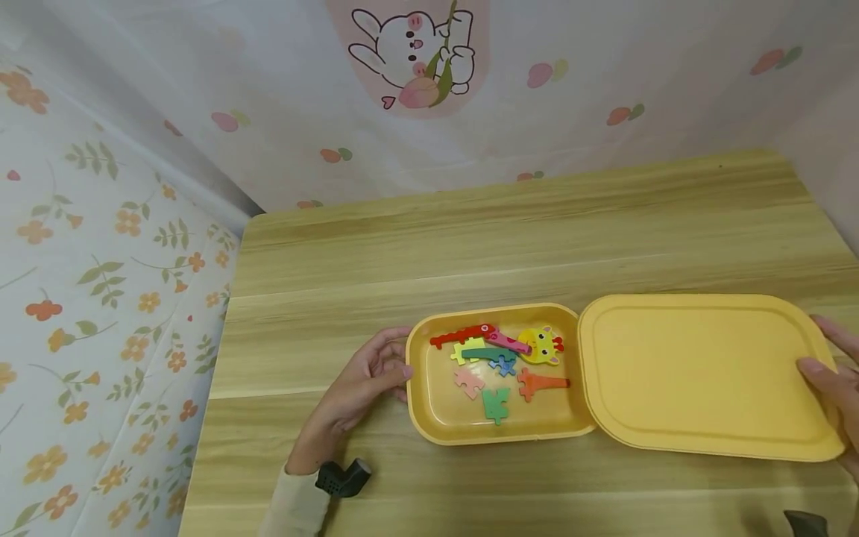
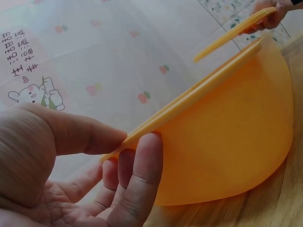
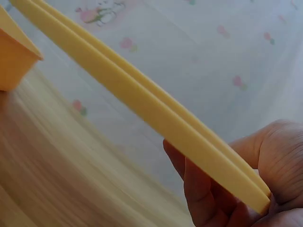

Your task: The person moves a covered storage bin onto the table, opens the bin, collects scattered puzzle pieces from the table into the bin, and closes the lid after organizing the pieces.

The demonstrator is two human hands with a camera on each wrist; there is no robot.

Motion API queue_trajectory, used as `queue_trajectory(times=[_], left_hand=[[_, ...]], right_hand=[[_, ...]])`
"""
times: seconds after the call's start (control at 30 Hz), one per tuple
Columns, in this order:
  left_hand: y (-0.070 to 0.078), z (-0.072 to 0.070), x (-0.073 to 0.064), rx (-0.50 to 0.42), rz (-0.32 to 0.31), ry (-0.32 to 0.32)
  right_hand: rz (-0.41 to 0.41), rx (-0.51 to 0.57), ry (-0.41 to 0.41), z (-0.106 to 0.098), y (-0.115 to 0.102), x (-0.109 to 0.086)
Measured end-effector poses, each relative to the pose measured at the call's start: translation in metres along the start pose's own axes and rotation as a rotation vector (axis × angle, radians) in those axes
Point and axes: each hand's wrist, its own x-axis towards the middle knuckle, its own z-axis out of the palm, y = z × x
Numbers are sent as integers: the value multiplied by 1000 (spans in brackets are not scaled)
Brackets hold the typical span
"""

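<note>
A yellow plastic box [image 1: 436,429] stands on the table, holding several colourful puzzle pieces, among them a yellow giraffe head [image 1: 540,345], a red piece [image 1: 459,335] and a green piece [image 1: 496,404]. My left hand [image 1: 365,380] pinches the box's left rim, thumb above and fingers beneath, as the left wrist view shows. On the right, my right hand [image 1: 839,380] grips the far end of the matching yellow lid [image 1: 705,373]. The right wrist view has the lid raised above the table, thumb on top and fingers under it. In the head view its left edge overlaps the box's right rim.
The wood-grain table [image 1: 322,276] lies under everything. Behind it hangs a white cloth [image 1: 268,74] printed with a rabbit and fruit; a floral cloth [image 1: 101,313] covers the left side. A dark wrist device [image 1: 344,478] sits on the left wrist.
</note>
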Motion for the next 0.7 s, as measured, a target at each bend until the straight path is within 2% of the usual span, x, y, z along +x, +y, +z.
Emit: queue_trajectory(times=[0.07, 0.17, 0.27, 0.43, 0.7], left_hand=[[0, 0, 0, 4, -4, 7], [0, 0, -1, 7, -5, 12], [-1, 0, -1, 8, -1, 12], [-2, 0, -1, 7, 7, 6], [-3, 1, 0, 7, 20, 25]], right_hand=[[-24, 99, -7, 20, 4, 0], [-80, 102, -80, 43, 8, 3], [-43, 57, -128, 60, 9, 6], [49, 57, -130, 82, 10, 12], [81, -2, -148, 118, 14, 15]])
